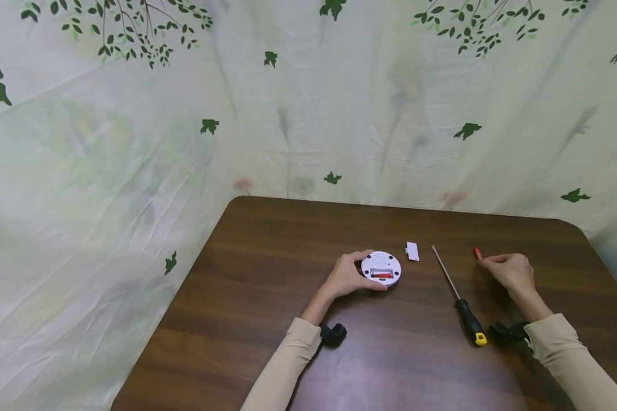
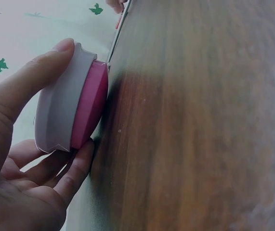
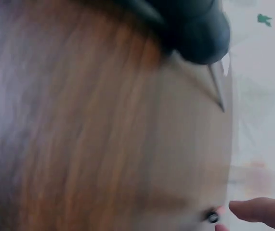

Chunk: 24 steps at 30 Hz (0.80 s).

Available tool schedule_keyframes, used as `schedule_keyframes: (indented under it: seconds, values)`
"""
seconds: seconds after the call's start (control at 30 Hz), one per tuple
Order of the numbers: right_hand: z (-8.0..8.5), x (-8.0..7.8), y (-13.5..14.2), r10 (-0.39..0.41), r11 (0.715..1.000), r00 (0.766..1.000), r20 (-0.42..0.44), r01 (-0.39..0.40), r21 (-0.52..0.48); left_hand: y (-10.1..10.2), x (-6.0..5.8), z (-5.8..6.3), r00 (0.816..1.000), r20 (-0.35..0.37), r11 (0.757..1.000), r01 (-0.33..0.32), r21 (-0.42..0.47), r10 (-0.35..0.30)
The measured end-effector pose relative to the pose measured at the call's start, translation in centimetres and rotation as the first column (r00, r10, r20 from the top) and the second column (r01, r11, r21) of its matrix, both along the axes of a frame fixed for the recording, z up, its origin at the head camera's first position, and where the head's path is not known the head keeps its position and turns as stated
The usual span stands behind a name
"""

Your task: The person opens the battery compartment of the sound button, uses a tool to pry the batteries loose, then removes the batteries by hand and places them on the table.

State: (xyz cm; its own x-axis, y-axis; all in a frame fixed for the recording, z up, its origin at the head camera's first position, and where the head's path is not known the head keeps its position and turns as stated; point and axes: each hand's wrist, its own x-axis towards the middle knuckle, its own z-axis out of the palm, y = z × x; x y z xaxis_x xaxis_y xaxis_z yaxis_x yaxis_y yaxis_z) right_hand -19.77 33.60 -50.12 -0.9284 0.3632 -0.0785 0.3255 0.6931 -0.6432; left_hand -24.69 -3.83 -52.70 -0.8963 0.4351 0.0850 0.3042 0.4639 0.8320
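My left hand [image 1: 347, 275] grips a round white device [image 1: 381, 261] by its rim, thumb and fingers on opposite sides. The device's back faces up in the head view, and its battery compartment lies uncovered with a red battery [image 1: 382, 275] inside. A pink side [image 2: 90, 103] of the device faces the table in the left wrist view. Farther right, my right hand [image 1: 511, 275] pinches a second red battery [image 1: 477, 253] at the fingertips, close to the tabletop. That battery's dark end [image 3: 213, 217] shows beside the fingertips in the right wrist view.
A small white battery cover [image 1: 412, 252] lies just right of the device. Between the hands lies a screwdriver [image 1: 467, 319] with a black and yellow handle, its shaft pointing away. Behind the brown table [image 1: 267, 245] hangs a leaf-patterned cloth [image 1: 298, 114].
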Motion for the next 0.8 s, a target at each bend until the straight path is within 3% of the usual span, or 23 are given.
schedule_keyframes:
  seconds: [0.17,0.27,0.37,0.5,0.63,0.7,0.8]
  values:
    - [1.4,0.0,-2.2,0.059,0.998,0.989,-0.137,-0.057,0.018,-0.1,-0.2,0.2,1.0,-0.017,1.0,-0.006,-0.013,0.006]
    - [2.0,0.2,-4.3,0.128,0.985,0.972,-0.195,-0.148,-0.092,-0.1,-0.2,0.2,1.0,-0.017,1.0,-0.005,-0.012,0.005]
    - [2.0,0.6,-6.6,0.191,0.935,0.964,-0.184,-0.236,-0.265,-0.1,0.0,0.1,1.0,-0.016,1.0,0.004,-0.013,-0.004]
    - [1.5,1.0,-9.4,0.252,0.839,0.961,-0.115,-0.276,-0.468,-0.1,0.1,-0.1,1.0,-0.011,1.0,0.012,-0.008,-0.012]
    - [0.4,1.0,-12.0,0.325,0.745,0.941,-0.09,-0.313,-0.588,-0.1,0.2,-0.1,1.0,-0.007,1.0,0.025,0.017,-0.025]
    - [-0.1,1.0,-13.0,0.362,0.731,0.927,-0.099,-0.348,-0.586,-0.1,0.2,-0.1,0.999,-0.017,0.999,0.035,0.025,-0.035]
    - [-0.6,1.0,-14.2,0.406,0.75,0.903,-0.137,-0.415,-0.514,-0.1,0.1,-0.1,0.998,-0.036,0.999,0.048,0.018,-0.047]
